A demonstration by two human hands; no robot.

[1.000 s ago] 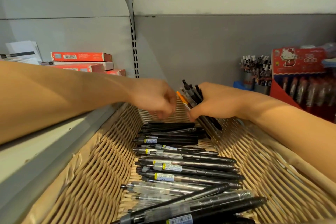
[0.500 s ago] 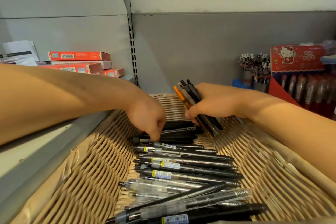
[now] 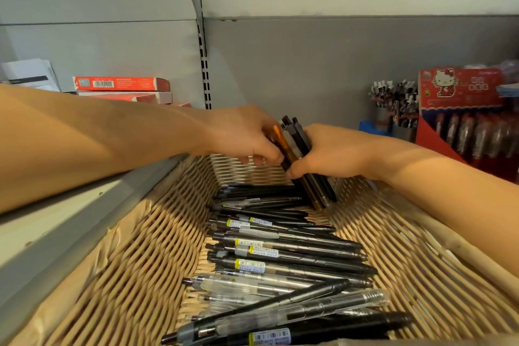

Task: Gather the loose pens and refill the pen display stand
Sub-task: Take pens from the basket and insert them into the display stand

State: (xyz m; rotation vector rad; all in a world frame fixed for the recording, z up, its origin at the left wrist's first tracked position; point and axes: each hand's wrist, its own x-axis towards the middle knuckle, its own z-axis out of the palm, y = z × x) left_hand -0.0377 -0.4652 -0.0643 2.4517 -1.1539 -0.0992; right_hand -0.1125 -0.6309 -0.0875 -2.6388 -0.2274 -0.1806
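Right hand (image 3: 331, 154): gripped pen bundle (image 3: 297, 143).
Left hand (image 3: 244, 135): fingers curled onto the same bundle.
Basket (image 3: 134, 261) pens (image 3: 280, 253): yellow-edged barcode stickers, print unreadable.
Red display box (image 3: 460, 87): cartoon cat picture.

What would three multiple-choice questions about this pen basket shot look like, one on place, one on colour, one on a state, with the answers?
1. Where do the loose pens lie?
A. in the wicker basket
B. on the red boxes
C. on the floor

2. What colour is the odd pen in the held bundle of pens?
A. green
B. orange
C. pink

3. What is the right hand doing?
A. hanging idle
B. pressing flat on the basket
C. gripping the bundle

Answers: 1 A, the pens lie in rows on the woven bottom. 2 B, one orange barrel shows beside grey and black ones. 3 C, its fingers curl round the bundle, with the left hand at the bundle's other side.
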